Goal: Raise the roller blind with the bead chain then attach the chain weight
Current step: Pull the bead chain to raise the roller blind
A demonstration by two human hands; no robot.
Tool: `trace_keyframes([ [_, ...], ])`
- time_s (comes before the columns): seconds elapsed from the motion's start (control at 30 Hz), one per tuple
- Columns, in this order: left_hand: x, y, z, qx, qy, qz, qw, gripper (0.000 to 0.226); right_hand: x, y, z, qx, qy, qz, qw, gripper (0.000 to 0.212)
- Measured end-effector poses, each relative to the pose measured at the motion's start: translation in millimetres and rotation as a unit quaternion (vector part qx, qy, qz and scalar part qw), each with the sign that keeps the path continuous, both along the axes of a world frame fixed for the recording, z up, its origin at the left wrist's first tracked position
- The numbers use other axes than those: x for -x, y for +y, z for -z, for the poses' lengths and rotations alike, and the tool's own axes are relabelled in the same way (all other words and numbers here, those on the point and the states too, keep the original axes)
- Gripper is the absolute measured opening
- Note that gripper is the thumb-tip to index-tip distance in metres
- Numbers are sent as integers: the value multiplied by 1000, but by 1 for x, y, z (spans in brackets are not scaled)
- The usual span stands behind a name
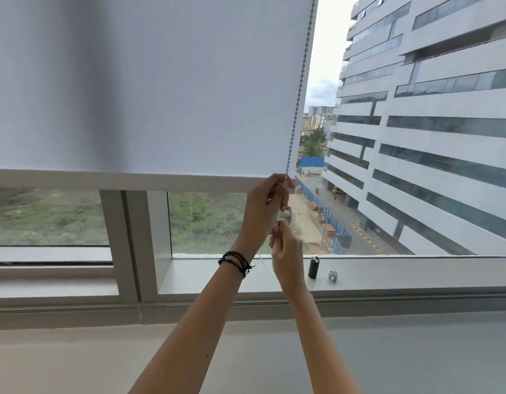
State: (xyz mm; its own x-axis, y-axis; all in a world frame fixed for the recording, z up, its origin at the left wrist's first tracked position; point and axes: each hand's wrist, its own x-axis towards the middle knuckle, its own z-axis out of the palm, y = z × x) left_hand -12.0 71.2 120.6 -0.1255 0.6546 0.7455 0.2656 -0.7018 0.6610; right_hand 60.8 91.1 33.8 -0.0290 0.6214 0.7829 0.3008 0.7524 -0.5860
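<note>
A white roller blind (149, 89) covers the upper left of the window, and its bottom bar (118, 180) hangs a little above the sill. The grey bead chain (301, 78) runs down the blind's right edge. My left hand (267, 203), with black bracelets on the wrist, is shut on the chain just below the bottom bar. Right under it, my right hand (285, 248) is closed on the same chain. A white stretch of chain (264, 264) dangles below my hands. A dark cylindrical chain weight (313, 267) stands on the sill, to the right of my right hand.
A small silver clip-like part (333, 275) lies on the white sill (416, 271) beside the dark cylinder. A thick window mullion (132, 243) divides the panes at left. Through the glass there is a tall building at right and a street below.
</note>
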Motion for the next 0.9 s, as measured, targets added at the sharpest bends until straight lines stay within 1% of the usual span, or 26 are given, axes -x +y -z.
trace_keyframes([
  [0.13,5,6,31,34,15,-6,999,22,1,2,30,39,-21,11,999,29],
  [0.3,7,6,62,51,22,-15,998,23,2,0,59,74,-43,27,996,28],
  [0.7,3,-3,91,85,2,1,996,19,-1,-7,86,95,-56,49,993,30],
  [0.8,2,-7,91,87,5,6,996,18,-3,-10,83,110,-50,21,992,36],
  [0.9,4,-9,88,88,17,14,996,19,-7,-10,76,162,-37,-32,985,42],
])
